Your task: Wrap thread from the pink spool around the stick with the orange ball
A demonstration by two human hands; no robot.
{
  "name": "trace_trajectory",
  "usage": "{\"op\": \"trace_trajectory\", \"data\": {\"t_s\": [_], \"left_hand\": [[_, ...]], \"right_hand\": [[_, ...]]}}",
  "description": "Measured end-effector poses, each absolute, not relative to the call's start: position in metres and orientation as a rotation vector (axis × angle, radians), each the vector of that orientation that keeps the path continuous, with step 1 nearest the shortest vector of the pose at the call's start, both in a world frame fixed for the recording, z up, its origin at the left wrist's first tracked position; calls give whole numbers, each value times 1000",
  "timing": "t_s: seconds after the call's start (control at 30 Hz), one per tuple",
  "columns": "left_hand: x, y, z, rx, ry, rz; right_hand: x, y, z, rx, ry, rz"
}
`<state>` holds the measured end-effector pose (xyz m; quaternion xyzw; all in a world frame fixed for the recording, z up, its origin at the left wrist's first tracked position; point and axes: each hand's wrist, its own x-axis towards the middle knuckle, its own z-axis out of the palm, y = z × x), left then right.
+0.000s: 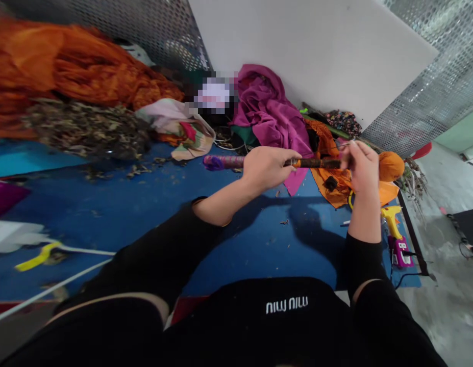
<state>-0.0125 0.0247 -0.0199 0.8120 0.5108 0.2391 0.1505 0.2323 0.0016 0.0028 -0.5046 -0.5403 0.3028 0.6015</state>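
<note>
A wrapped stick (pixel 320 163) lies level above the blue table, with brown and orange winding along its middle and purple wrapping at its left end. My left hand (pixel 265 165) is closed around its middle. At the stick's right part, my right hand (pixel 361 162) has its fingers pinched together, slightly blurred; a thin dark piece shows by the fingertips, too small to name. Just beyond that hand is a round orange cloth-covered ball (pixel 391 166); whether it joins the stick is hidden by the hand. Orange fabric (pixel 330 181) lies beneath the right hand.
The blue table (pixel 175 224) carries magenta cloth (pixel 267 112), a heap of dried leaves (pixel 86 130) and bunched orange fabric (pixel 83 66). A yellow glue gun (pixel 391 219) and purple power strip (pixel 400 252) sit near the right edge. White cable (pixel 52 285) crosses the left side.
</note>
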Motion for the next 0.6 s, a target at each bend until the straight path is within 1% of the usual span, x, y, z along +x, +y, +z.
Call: {"op": "trace_trajectory", "data": {"t_s": [0.07,0.23,0.33,0.43,0.6], "left_hand": [[-19,33,-15,2247,1525,731],[-37,49,-5,2166,1555,795],[-46,56,-1,2162,1524,739],[-54,62,1,2167,1405,672],[-62,70,-3,2055,1170,687]], "right_hand": [[262,-5,17,-1158,-1194,695],[342,-12,28,-1162,-897,446],[376,-7,21,-1188,-730,265],[394,0,9,-1272,-686,154],[406,8,-9,-1336,-739,165]]}}
